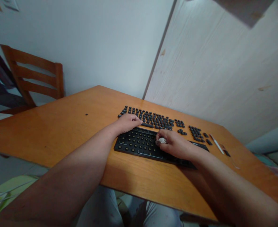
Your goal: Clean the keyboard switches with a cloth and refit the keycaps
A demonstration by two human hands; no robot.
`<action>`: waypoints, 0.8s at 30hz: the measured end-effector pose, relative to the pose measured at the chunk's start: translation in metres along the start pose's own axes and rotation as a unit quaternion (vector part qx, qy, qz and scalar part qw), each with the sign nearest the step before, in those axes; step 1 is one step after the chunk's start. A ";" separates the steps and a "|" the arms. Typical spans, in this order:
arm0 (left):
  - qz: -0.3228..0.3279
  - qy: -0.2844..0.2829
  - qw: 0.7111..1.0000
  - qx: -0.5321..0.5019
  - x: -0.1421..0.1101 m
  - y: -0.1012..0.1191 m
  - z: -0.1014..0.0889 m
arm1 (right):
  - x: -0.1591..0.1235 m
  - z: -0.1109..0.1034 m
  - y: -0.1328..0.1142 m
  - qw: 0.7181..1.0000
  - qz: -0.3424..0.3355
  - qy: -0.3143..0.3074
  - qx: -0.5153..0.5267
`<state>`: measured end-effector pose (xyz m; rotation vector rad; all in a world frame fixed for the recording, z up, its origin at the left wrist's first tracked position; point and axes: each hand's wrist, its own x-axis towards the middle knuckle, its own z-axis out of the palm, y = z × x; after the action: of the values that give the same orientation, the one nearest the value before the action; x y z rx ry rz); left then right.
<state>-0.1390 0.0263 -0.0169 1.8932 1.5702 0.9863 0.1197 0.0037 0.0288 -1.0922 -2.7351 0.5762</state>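
A black keyboard base (139, 143) with its keycaps taken off lies on the orange wooden table (65, 126). The removed black keycaps (153, 118) are laid out in rows just behind it. My left hand (127, 122) rests on the base's far left edge, fingers curled down on it. My right hand (174, 145) is closed on a small white wad, cloth or tissue (161, 141), pressed onto the middle of the base.
A thin white stick-like tool (216, 144) and a few stray keycaps (208, 142) lie on the table at the right. A wooden chair (35, 77) stands behind the table's left corner. A pale wall and a wood-grain panel rise close behind.
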 end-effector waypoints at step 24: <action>0.020 -0.010 1.000 -0.019 0.004 -0.007 0.003 | 0.043 0.005 -0.038 0.992 -0.104 -0.032 -0.067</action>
<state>-0.1406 0.0316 -0.0233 1.9093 1.4973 1.0049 0.0633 0.0062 0.0387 -0.8101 -2.9327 0.4092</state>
